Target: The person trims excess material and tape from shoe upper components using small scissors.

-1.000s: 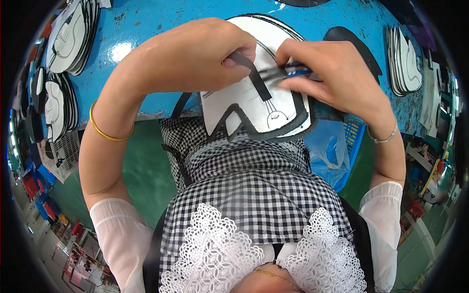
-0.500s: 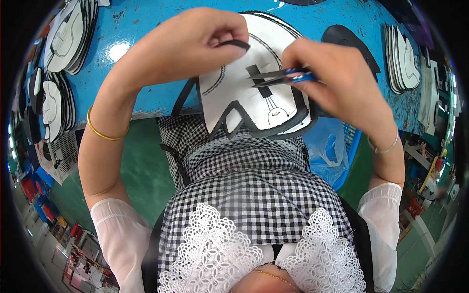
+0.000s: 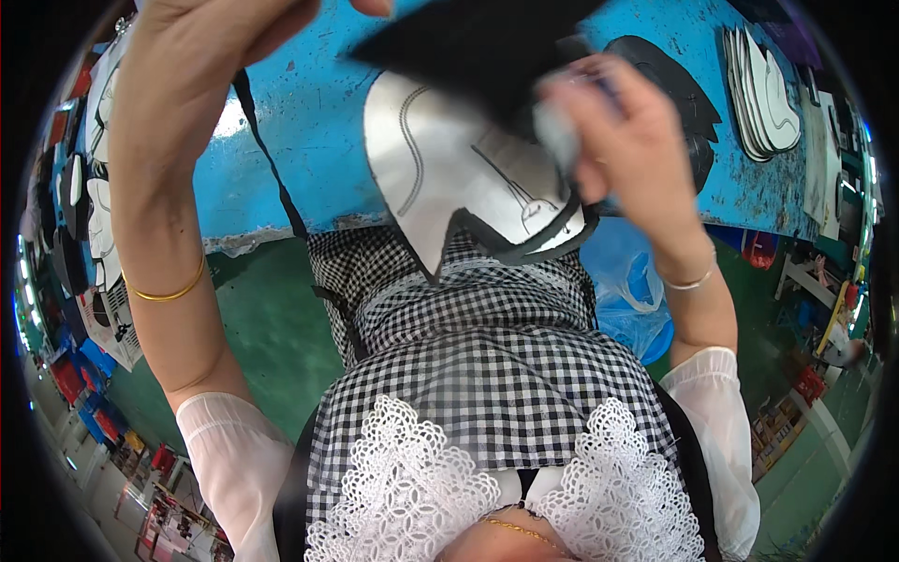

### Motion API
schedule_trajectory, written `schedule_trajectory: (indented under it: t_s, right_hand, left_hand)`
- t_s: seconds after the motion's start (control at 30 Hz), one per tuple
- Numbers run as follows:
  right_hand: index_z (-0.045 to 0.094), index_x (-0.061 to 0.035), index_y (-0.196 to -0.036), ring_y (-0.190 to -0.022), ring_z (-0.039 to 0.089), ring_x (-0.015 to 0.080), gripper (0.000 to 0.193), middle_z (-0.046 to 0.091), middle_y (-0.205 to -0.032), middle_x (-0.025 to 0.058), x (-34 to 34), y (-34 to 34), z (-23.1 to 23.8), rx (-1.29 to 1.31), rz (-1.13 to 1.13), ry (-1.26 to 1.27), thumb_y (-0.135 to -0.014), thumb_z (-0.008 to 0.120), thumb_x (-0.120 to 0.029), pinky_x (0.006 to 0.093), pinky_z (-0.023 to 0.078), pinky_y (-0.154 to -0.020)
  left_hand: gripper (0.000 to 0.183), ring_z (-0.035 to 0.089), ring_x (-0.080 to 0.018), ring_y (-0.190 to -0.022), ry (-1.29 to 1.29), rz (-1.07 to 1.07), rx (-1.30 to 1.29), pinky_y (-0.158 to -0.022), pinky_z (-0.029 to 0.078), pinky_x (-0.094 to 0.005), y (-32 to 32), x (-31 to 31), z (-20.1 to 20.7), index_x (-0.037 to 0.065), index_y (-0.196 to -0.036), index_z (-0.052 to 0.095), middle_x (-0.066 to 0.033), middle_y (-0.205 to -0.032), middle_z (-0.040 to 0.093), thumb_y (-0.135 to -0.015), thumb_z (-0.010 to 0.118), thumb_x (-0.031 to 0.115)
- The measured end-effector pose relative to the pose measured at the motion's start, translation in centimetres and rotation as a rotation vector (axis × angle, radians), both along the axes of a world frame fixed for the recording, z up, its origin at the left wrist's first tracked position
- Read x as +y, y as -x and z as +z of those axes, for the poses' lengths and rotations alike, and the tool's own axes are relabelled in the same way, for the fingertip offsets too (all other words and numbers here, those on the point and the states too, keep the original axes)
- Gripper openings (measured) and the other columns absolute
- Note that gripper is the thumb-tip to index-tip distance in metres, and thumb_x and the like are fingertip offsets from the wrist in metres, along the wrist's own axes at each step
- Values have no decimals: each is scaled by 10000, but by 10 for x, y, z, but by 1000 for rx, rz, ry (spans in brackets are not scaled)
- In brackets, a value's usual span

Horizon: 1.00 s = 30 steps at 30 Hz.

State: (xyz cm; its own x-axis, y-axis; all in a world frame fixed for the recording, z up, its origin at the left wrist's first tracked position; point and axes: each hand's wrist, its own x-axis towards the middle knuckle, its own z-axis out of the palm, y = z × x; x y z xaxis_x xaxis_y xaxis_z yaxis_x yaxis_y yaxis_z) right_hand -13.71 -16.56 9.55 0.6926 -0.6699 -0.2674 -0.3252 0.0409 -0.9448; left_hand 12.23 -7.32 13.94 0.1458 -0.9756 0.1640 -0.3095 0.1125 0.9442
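My left hand (image 3: 251,21) is raised at the top left, and the picture's top edge cuts off most of its fingers. A thin black strip (image 3: 266,140) hangs below its wrist; where its upper end goes is hidden. My right hand (image 3: 626,131) is curled and smeared by motion, with the dark blue handle of scissors (image 3: 607,92) showing in it. Its fingers are at the edge of a blurred black sheet-like piece (image 3: 478,47), tilted up between both hands. Beneath lies a white shaped panel (image 3: 421,169) with black edging, dark stitching and a drawn figure, partly over my lap.
The blue worktable (image 3: 328,178) has a worn front edge. Black cut pieces (image 3: 663,84) lie right of the panel. Stacked white panels (image 3: 763,98) stand farther right, others at the left edge. A blue bin with a plastic bag (image 3: 627,281) is below the table at right.
My left hand has moved up and left, partly out of the picture. A black piece has come up over the panel. My right hand has risen slightly, and the scissors' blades no longer show.
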Motion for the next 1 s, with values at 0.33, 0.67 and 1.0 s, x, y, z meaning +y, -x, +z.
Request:
schedule_trajectory:
  t_s: [0.33,0.67,1.0]
  right_hand:
    - [583,-4,-1238,-501,403,-9,313,637,-923,8,-70,167,-51,-92,-662,-131,-1087,433,-234,163,279,-411]
    - [554,-13,-1156,-573,434,33,177,580,-868,10,-66,128,-40,-215,-357,126,-1031,563,-138,189,318,-507]
    - [634,-100,-967,-702,650,273,219,648,-773,64,-54,14,-14,-23,948,1023,-789,744,-164,387,493,-596]
  left_hand:
    - [81,578,-37,-632,-329,-499,-64,-552,440,-203,39,-10,-40,24,-861,706,16,-722,664,-877,738,97]
    - [79,600,-118,-625,-441,-370,-293,-598,477,-272,69,-7,-55,8,-827,695,-51,-700,667,-792,742,62]
    - [157,606,-196,-602,-227,-256,-633,-566,452,-338,56,1,-54,10,-829,666,-111,-688,650,-778,770,116]
